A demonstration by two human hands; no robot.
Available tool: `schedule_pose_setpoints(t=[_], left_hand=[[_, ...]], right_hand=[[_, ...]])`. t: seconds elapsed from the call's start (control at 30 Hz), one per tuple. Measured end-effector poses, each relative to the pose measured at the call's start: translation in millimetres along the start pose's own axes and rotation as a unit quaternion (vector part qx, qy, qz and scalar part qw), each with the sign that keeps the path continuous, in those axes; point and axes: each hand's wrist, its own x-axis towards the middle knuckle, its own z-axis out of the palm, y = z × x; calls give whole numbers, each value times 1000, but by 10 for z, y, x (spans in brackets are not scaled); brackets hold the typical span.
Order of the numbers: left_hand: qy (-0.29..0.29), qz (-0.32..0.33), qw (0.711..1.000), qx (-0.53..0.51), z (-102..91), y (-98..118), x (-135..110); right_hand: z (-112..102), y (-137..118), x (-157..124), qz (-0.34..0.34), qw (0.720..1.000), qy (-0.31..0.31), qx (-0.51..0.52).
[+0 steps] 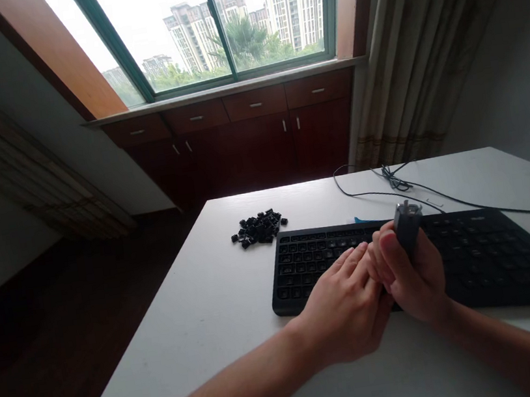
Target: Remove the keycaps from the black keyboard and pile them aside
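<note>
My right grip (pixel 414 279) is closed around a dark grey tool (pixel 408 228), with my fingers wrapped round its lower part and my thumb pressed against its side, while its upper end stands out of my fist. I can't tell exactly what the tool is from this view. My left grip (pixel 342 309) pinches nothing that I can see: its fingers (pixel 350 262) lie pressed together and stretched out over the keys, their tips just beside my right thumb. A black keyboard (pixel 314 264) lies under both grips on the white surface (pixel 187 314). Ahead and to the left of my left grip, a heap of loose black keycaps (pixel 258 229) sits just off the keyboard's far edge, so a good many caps are already off. The keys left of my grips look to be in place, which leaves those on the board. Right of my right grip, the keyboard is too dark to tell how many remain. A small blue piece (pixel 363 219) shows just past the keyboard, ahead of my grips, and a black cable (pixel 392 187) loops beyond my right grip.
</note>
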Motion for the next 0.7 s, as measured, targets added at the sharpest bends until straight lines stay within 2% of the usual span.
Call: schedule_pose_setpoints(t=[0.1, 0.23, 0.3, 0.37, 0.53, 0.7], left_hand=[[-3, -6, 1000, -14, -5, 7, 2], [4, -17, 999, -39, -1, 11, 2], [9, -20, 999, -43, -4, 11, 2], [11, -23, 999, -43, -10, 10, 3], [22, -28, 998, -49, -18, -3, -5], [49, -28, 995, -80, -20, -105, -63]], right_hand=[[24, -28, 48, 10, 999, 8, 38], [5, -110, 150, 102, 992, -79, -9], [-19, -150, 187, 122, 989, -88, -16], [-42, -171, 207, 125, 989, -66, -35], [-60, -140, 244, 141, 988, 31, -46], [-51, -125, 275, 163, 984, 62, -37]])
